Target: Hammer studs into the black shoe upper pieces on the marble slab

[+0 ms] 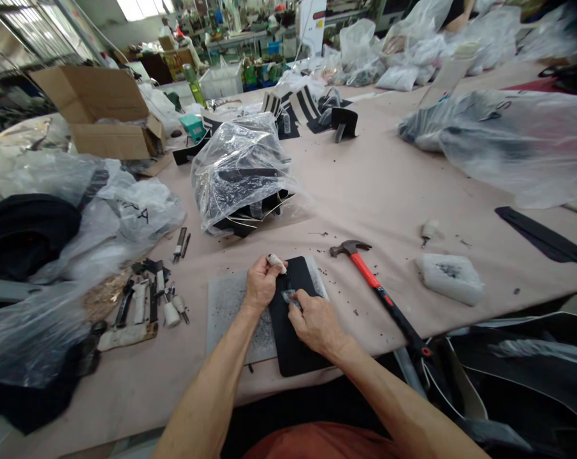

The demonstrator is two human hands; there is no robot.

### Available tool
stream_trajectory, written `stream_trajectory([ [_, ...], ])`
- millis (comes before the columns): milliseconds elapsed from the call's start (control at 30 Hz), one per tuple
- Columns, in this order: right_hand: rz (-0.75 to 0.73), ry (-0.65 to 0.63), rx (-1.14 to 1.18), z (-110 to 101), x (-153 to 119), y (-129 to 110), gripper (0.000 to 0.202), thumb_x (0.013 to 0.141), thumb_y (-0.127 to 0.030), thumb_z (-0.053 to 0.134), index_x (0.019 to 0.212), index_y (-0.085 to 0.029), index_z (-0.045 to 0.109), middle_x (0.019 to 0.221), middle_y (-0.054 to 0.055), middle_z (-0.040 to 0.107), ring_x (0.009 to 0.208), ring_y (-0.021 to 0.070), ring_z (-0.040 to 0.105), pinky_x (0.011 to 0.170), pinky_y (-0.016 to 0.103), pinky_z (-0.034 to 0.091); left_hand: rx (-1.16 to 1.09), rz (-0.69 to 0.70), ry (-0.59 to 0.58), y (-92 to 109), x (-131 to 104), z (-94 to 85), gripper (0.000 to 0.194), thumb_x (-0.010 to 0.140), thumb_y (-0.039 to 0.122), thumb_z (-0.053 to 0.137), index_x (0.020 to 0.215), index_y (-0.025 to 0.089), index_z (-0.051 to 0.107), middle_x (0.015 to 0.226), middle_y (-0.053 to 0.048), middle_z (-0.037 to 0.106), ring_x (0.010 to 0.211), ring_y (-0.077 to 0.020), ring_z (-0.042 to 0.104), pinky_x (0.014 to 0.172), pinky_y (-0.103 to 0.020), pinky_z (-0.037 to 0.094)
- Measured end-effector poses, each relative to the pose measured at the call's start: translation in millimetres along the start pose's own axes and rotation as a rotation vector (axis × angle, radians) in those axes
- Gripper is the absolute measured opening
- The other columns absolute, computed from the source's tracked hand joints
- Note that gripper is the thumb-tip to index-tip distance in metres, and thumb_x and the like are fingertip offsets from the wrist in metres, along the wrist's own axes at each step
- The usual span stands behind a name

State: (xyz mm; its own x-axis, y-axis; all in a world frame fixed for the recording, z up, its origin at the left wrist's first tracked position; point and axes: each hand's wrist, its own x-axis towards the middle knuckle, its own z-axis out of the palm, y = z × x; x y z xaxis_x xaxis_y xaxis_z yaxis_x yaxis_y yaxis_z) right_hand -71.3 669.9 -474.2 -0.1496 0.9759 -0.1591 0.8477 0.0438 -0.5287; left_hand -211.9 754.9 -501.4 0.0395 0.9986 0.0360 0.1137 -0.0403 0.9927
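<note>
A long black panel with rounded corners [295, 347] lies over a speckled whitish board [219, 315] at the table's near edge. Above the panel's upper part my left hand [262, 280] is closed around a small white-wrapped tool [277, 262]. Just right of it, my right hand [314, 319] has its fingers curled at a small greyish clear piece [289, 296] on the panel. The tool's tip is too small to make out. To the right rests a claw hammer with a red and black handle [372, 277], touched by neither hand.
Several hand tools [139, 303] lie at the left. Beyond the board sits a plastic-covered stack of black pieces [240, 169]. On the right are a whitish block [449, 278], a white-handled tool [429, 231] and a black strip [541, 236]. A cardboard box [109, 140] stands back left.
</note>
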Motion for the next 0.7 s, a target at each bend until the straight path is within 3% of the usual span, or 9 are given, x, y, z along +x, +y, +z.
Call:
stream_trajectory([
  [367,0.014,-0.007,0.017,-1.4,-0.3,-2.3,0.022,0.094,-0.026,0.046,0.104,-0.017,0.064,0.088,0.009,0.075,0.08,0.0241,0.071,0.066,0.029,0.036,0.062,0.019,-0.006,2.1,-1.3,3.2,0.013,0.084,0.031,0.063,0.087,0.019,0.066,0.088,-0.005,0.076,0.077,-0.0178,0.068,0.074,-0.026,0.052],
  [700,-0.032,-0.042,0.185,-10.0,-5.5,1.6,0.03,0.094,-0.034,0.051,0.114,-0.015,0.065,0.091,0.009,0.074,0.084,0.0227,0.069,0.074,0.029,0.042,0.332,0.155,0.083,-5.4,-9.0,8.5,0.008,0.089,0.027,0.06,0.088,0.022,0.066,0.085,-0.004,0.075,0.075,-0.0186,0.067,0.071,-0.026,0.05],
])
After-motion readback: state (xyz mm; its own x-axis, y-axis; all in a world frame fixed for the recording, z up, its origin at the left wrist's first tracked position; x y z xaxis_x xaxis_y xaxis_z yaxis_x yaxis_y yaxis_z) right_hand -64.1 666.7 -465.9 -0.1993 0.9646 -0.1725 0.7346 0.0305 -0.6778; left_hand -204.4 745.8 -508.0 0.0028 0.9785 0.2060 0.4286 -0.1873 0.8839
